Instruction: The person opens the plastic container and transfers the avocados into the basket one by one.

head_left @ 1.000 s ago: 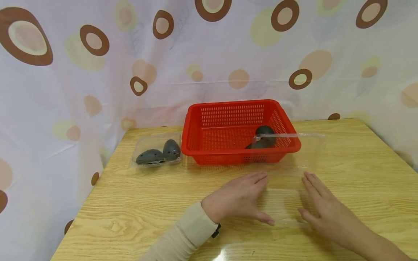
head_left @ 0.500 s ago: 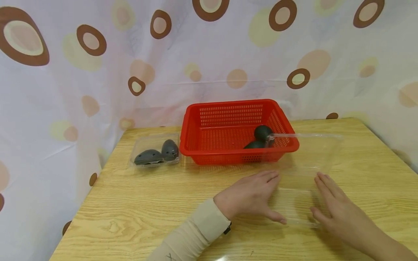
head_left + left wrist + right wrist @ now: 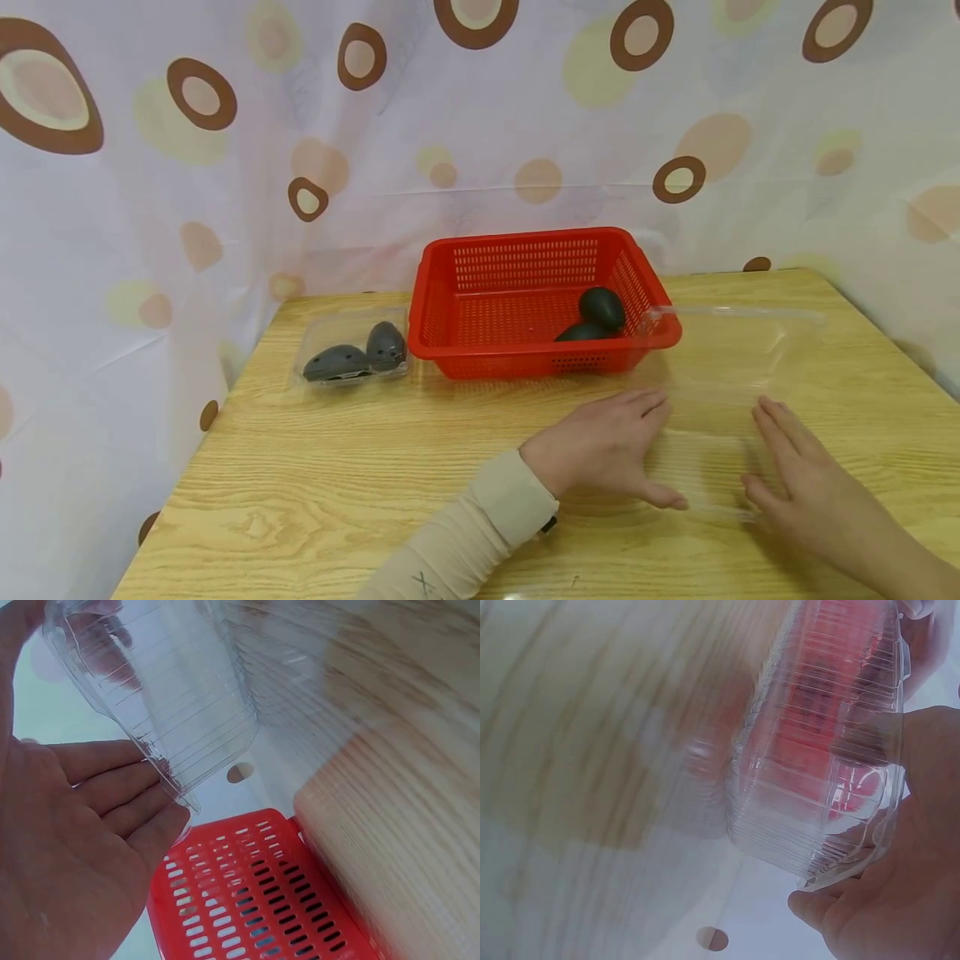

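Observation:
A clear plastic clamshell box point(image 3: 708, 471) stands on the wooden table with its lid point(image 3: 738, 354) raised toward the back. On the box's left side, my left hand point(image 3: 603, 446) touches it with nearly straight fingers and the thumb spread apart. My right hand point(image 3: 813, 492) rests against the opposite side, its fingers likewise extended. In the left wrist view, fingertips point(image 3: 169, 821) meet the box's rim. The right wrist view shows the ribbed transparent wall point(image 3: 780, 772) beside the right hand. Nothing is visible inside the box.
A red perforated basket point(image 3: 487, 362) behind the hands holds dark green avocado-like fruits point(image 3: 602, 309). To its left, a closed clear box point(image 3: 326, 325) contains similar dark fruits point(image 3: 337, 362). A patterned curtain point(image 3: 450, 108) hangs behind the wooden table point(image 3: 300, 467).
Both hands and the clear box between them have slid to the right. The raised lid now overlaps less of the red basket, and the dark fruits there show more plainly.

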